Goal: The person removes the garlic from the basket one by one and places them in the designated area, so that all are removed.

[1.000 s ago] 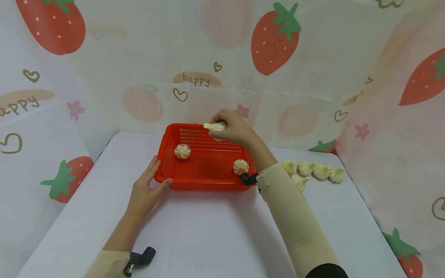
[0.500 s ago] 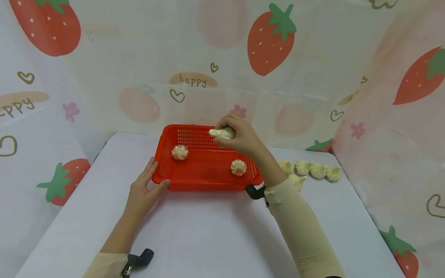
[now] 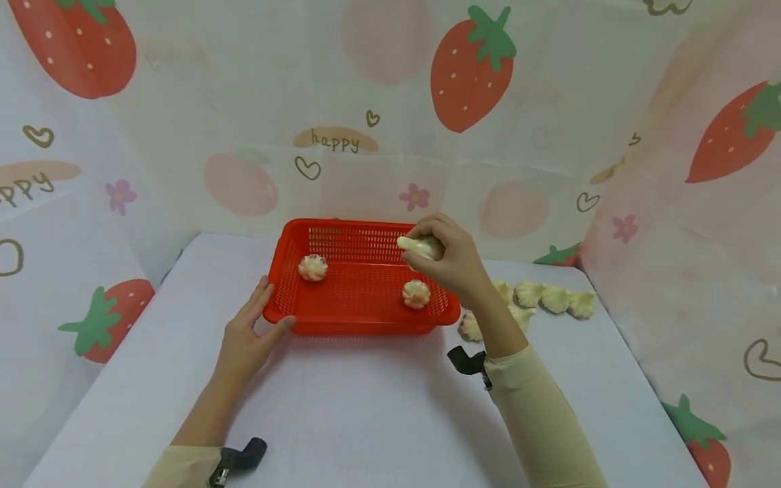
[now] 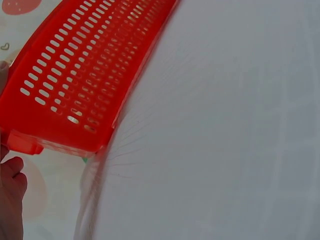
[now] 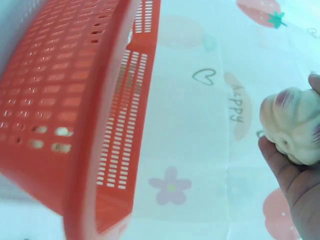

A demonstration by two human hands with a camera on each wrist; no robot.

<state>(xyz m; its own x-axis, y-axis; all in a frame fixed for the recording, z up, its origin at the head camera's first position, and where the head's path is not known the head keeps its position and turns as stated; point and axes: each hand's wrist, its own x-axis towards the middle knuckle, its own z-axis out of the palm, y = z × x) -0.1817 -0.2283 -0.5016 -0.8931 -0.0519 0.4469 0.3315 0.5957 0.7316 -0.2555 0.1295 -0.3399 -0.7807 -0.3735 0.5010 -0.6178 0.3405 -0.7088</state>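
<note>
A red plastic basket [image 3: 354,327] stands in the middle of the white table, with one garlic bulb [image 3: 313,268] at its left and another bulb [image 3: 416,294] at its right. My left hand [image 3: 247,342] holds the basket's front left corner, thumb at the front rim and fingers along the left end. In the left wrist view, only part of that hand [image 4: 12,192] shows at the edge, beside the perforated wall. Above the basket's right side, my right hand [image 3: 453,261] grips a garlic bulb [image 5: 292,125] with its stem pointing left; the right wrist view shows purple streaks on it.
Several more garlic bulbs [image 3: 554,299] lie on the table [image 3: 366,407] right of the basket, some partly hidden behind the right forearm. A strawberry-print cloth [image 3: 342,81] hangs behind the table and at both sides.
My right hand has moved right and a little nearer with the garlic bulb in it. Another bulb beside the basket now shows near the right wrist. The left hand keeps its place on the basket.
</note>
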